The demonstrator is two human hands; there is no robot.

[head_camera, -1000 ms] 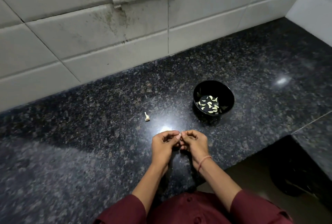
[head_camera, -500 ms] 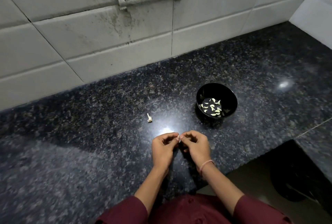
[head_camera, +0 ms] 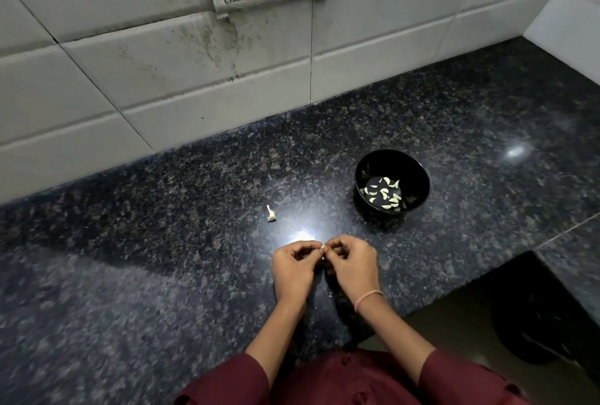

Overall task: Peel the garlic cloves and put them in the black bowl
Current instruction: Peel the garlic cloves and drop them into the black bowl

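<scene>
The clove (head_camera: 322, 247) was pinched between both hands, low over the counter (head_camera: 162, 242) near its front edge. Little had changed in the last second. The left hand (head_camera: 293, 266) and right hand (head_camera: 352, 266) remained curled on it, fingertips meeting. Peeling appeared unfinished. The bowl (head_camera: 418, 174), off to the right, held peeled cloves (head_camera: 384, 193) — none added. A scrap (head_camera: 271, 214) lay apart.

Bowl (head_camera: 414, 174): black, round, standing upright at right, holding pale peeled cloves (head_camera: 384, 195).
Clove (head_camera: 322, 247): tiny, being pinched near centre.
Garlic piece (head_camera: 271, 214): lying left of bowl.
</scene>
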